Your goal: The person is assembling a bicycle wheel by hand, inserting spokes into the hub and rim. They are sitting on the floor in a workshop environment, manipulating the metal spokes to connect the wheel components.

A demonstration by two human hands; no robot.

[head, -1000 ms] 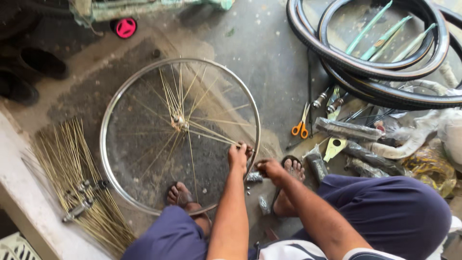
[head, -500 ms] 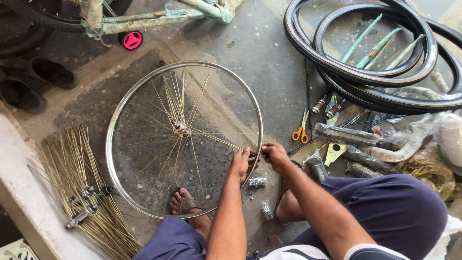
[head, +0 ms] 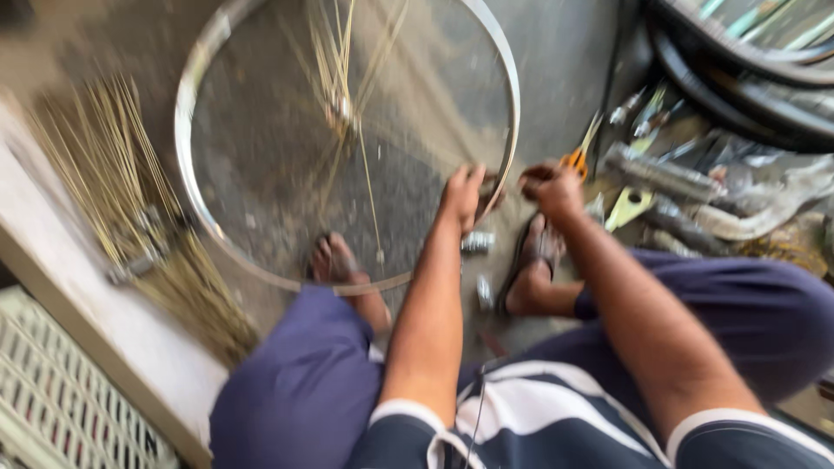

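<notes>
A silver bicycle wheel rim (head: 189,148) with thin brass-coloured spokes (head: 340,61) and a hub (head: 343,111) lies flat on the concrete floor in front of me. My left hand (head: 462,195) rests on the inside of the rim's near right edge, fingers curled on it. My right hand (head: 551,187) is closed just outside the same stretch of rim; motion blur hides whatever it pinches. My two sandalled feet (head: 334,260) sit under the wheel's near side.
A bundle of loose spokes (head: 104,191) lies at left beside a pale ledge (head: 95,313) and a white crate (head: 52,399). Orange-handled scissors (head: 575,156), metal tools (head: 669,174) and black tyres (head: 747,61) crowd the right. Small metal parts (head: 478,243) lie between my feet.
The camera has dropped closer and tilted, blurring the view. Both hands stay at the rim's near right edge; the right hand has come nearer the rim.
</notes>
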